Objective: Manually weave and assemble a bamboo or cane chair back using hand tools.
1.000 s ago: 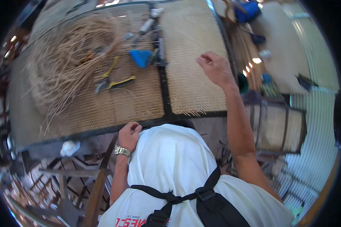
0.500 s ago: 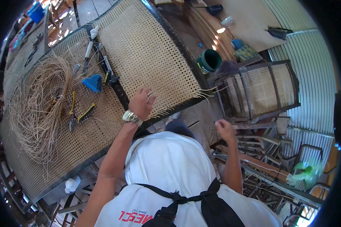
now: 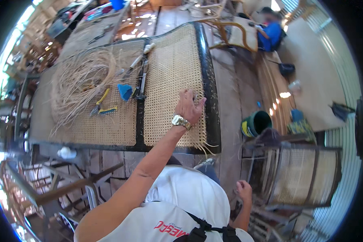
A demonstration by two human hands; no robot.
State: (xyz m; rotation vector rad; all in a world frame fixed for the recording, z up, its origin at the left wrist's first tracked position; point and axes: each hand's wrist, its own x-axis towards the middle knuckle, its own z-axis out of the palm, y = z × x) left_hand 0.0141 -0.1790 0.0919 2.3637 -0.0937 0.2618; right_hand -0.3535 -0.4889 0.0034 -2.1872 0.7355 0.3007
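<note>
The left hand [image 3: 188,108], with a metal watch [image 3: 181,122] at its wrist, lies over the right-hand section of the woven cane panel [image 3: 169,68], toward its lower right part. Its fingers are bent and released, pointing to the far end, with the thumb spread away to the right. The weave lies directly beneath them and shows on every side of the hand; whether the fingertips press on it I cannot tell. The panel's dark frame [image 3: 139,129] runs along the right of the thumb, just beside it, and loose cane ends [image 3: 205,147] stick out at the near right corner.

The right hand [image 3: 243,189] is well apart from the panel, low beside the white shirt [image 3: 189,185]. Its fingers curl inward; how tightly, and around what, I cannot tell. A cane-panelled piece of furniture [image 3: 302,177] is near it.

Left of the left hand, on the other section, lie yellow-handled pliers [image 3: 107,110], a blue object [image 3: 125,92] and a coil of cane strands [image 3: 70,90]
</note>
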